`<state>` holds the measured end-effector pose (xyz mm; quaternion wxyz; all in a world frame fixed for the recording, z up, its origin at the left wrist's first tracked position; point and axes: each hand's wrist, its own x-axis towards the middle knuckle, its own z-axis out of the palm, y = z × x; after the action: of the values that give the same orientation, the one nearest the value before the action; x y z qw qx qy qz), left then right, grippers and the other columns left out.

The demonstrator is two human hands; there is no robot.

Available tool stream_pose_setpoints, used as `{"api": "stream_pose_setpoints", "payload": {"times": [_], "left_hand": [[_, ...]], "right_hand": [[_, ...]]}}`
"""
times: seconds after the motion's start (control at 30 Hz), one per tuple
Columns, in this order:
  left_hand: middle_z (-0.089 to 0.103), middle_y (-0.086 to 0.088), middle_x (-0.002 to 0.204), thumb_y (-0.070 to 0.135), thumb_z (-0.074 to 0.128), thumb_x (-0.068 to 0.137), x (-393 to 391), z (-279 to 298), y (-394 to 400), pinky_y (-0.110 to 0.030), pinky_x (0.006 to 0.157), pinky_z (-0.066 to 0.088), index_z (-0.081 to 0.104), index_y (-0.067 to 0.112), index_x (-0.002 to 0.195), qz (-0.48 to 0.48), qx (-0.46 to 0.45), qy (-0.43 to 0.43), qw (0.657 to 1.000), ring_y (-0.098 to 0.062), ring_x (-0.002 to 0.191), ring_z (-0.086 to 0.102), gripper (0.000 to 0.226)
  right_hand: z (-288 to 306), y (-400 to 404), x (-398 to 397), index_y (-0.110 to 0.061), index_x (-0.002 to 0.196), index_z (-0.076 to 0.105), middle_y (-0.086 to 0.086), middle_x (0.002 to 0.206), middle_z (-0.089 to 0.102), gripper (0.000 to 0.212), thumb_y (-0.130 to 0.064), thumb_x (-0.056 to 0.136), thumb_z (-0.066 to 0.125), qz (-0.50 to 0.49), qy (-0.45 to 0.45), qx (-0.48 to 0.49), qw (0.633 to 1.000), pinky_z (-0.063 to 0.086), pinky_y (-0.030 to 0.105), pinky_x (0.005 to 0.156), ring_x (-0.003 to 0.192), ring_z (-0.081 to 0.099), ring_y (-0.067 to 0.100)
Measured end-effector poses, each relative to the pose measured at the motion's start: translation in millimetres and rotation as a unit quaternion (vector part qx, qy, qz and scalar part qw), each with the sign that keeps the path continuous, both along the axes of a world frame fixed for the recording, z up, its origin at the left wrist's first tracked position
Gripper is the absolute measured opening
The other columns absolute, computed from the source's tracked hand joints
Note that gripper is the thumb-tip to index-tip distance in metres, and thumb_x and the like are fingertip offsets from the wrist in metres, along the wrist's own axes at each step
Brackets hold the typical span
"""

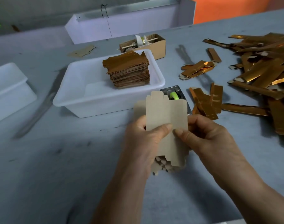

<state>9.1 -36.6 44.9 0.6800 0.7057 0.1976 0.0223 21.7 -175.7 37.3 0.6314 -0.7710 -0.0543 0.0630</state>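
Note:
My left hand (142,143) grips a small stack of flat die-cut cardboard box blanks (167,113), plain brown side facing me, thumb across the front. My right hand (207,135) pinches the right edge of the top blank with thumb and fingers. The stack is held upright above the grey table (57,167). Behind it, a white plastic tub (76,101) holds a tall pile of gold-faced blanks (128,71).
Folded gold boxes (259,75) lie heaped at the right, with a few (205,101) near my hands. A tape dispenser with green tape (174,94) sits behind the stack. A brown cardboard box (157,44), another white tub (7,88) at the left and a white trough (92,29) stand farther off.

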Motion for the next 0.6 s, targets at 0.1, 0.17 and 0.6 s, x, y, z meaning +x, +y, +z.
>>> {"api": "stream_pose_setpoints", "payload": {"times": [0.1,0.17,0.6], "left_hand": [[0.075,0.009,0.075,0.018,0.079,0.075,0,-2,-1,-0.032,0.061,0.058,0.071,0.026,0.082,0.004,0.004,-0.011,1.0,-0.012,0.068,0.072,0.014],[0.075,0.009,0.077,0.02,0.079,0.075,1,-3,-2,-0.034,0.067,0.059,0.071,0.027,0.083,0.005,0.005,-0.013,1.0,-0.013,0.073,0.072,0.013],[0.073,-0.01,0.083,0.042,0.063,0.085,-8,8,5,-0.043,0.072,0.058,0.074,0.021,0.089,-0.126,-0.01,-0.008,0.992,-0.028,0.079,0.07,0.023]], "right_hand": [[3,4,-4,-0.035,0.083,0.053,-0.018,0.078,0.058,0.013,-0.039,0.078,0.064,-0.042,-0.068,-0.086,0.993,0.044,0.005,0.053,0.072,0.056,-0.003],[7,7,-7,-0.034,0.084,0.052,-0.014,0.078,0.059,0.021,-0.052,0.073,0.057,-0.035,-0.094,-0.077,0.992,0.046,0.008,0.053,0.068,0.058,0.003],[7,11,-6,-0.03,0.099,0.056,-0.006,0.076,0.066,0.012,-0.03,0.088,0.05,0.034,-0.069,-0.013,0.997,0.057,0.024,0.06,0.066,0.067,0.008]]}}
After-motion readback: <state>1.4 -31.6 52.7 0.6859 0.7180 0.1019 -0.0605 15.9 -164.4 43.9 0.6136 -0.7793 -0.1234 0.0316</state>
